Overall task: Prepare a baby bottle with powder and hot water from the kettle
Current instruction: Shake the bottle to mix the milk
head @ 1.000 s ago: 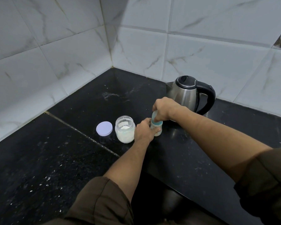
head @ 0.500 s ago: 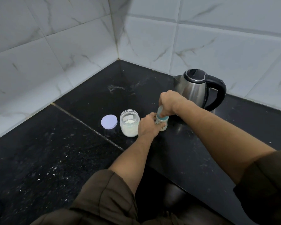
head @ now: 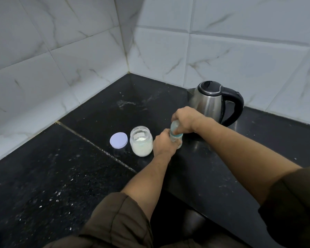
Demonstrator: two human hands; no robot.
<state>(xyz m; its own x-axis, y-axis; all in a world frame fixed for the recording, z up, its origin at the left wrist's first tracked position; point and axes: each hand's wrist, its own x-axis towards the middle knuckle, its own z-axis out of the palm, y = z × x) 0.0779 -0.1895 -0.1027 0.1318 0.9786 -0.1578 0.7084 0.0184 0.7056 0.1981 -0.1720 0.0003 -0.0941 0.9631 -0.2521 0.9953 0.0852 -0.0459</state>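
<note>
A small baby bottle [head: 175, 136] with a teal collar stands upright on the black counter [head: 61, 176]. My left hand [head: 164, 143] wraps its lower body. My right hand [head: 185, 119] is closed over its clear cap from above, hiding most of the top. Just left of the bottle sits an open glass jar [head: 141, 143] partly filled with white powder, and its pale purple lid [head: 118, 140] lies flat beside it. A steel kettle [head: 210, 102] with a black lid and handle stands behind my right hand.
White marble-look tiled walls [head: 79, 59] meet in a corner behind the counter. A seam [head: 97, 149] runs diagonally across the counter left of the jar. The counter's front edge [head: 195, 199] drops away below my arms. My brown sleeves fill the bottom of the view.
Both hands have stayed on the bottle, which still stands in the same spot by the jar. Only the camera view has shifted slightly.
</note>
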